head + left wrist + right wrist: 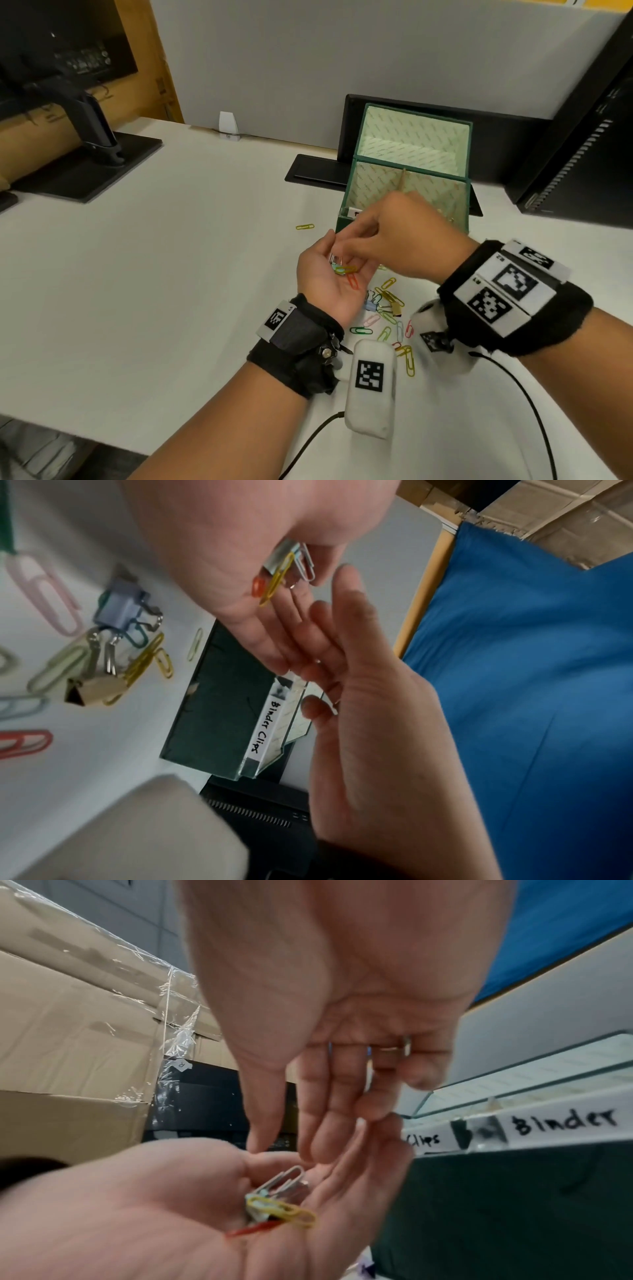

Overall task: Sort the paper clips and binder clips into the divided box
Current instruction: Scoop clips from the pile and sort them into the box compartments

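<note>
My left hand [318,277] is held palm up just in front of the green divided box [342,224]. Several clips [344,270] lie loose in the cupped palm: a yellow, a red and a white paper clip [306,566] and a silver binder clip [291,1180]. My right hand [346,245] hovers over that palm, fingers straight, index tip close to the clips, thumb apart from it and nothing pinched. The box front [219,704] bears a white label "Binder Clips" [268,723]. A pile of coloured paper clips and binder clips [387,308] lies on the white table below my hands.
The box lid [414,133] stands open behind the compartments. A lone yellow paper clip [305,226] lies left of the box. A monitor stand [85,164] is at far left, a black flat stand [318,168] behind the box, a dark computer case [582,154] at right.
</note>
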`<state>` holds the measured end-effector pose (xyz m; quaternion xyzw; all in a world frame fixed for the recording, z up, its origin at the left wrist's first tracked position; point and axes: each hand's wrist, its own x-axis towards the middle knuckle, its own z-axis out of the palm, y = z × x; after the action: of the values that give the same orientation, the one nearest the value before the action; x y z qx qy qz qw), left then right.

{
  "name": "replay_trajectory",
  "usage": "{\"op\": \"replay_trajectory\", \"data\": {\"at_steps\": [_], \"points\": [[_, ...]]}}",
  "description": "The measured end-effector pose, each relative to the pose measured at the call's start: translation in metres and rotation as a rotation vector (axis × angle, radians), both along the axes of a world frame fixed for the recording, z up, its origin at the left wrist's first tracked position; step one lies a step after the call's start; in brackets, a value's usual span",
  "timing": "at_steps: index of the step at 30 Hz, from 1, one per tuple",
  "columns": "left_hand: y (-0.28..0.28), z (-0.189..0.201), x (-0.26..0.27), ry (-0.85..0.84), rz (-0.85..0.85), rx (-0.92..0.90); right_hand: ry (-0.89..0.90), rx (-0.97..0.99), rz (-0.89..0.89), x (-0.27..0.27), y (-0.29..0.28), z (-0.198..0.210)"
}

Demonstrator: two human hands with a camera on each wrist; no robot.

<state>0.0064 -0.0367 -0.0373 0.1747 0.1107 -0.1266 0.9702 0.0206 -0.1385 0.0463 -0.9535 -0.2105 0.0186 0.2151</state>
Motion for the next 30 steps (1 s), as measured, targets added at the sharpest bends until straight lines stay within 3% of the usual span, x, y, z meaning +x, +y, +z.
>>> {"op": "replay_trajectory", "data": {"at_steps": [7, 9, 16, 21, 27, 30], "points": [[-0.002, 0.000, -0.002, 0.060, -0.001, 0.002, -0.056, -0.203, -0.094, -0.009, 0.015, -0.024], [-0.001, -0.001, -0.001, 0.071, 0.006, -0.007, -0.072, -0.185, -0.088, -0.010, 0.018, -0.031], [-0.001, -0.001, -0.001, 0.073, 0.026, 0.004, 0.096, 0.232, -0.157, -0.014, 0.015, -0.027], [0.001, 0.004, -0.002, 0.074, 0.084, 0.029, 0.211, 0.642, -0.192, -0.019, 0.007, -0.008], [0.002, 0.008, -0.003, 0.053, 0.064, -0.015, 0.149, 0.756, -0.271, -0.012, -0.004, -0.008], [0.004, 0.009, -0.004, 0.043, 0.029, -0.020, 0.013, 0.756, -0.326, -0.004, -0.018, 0.000]]}}
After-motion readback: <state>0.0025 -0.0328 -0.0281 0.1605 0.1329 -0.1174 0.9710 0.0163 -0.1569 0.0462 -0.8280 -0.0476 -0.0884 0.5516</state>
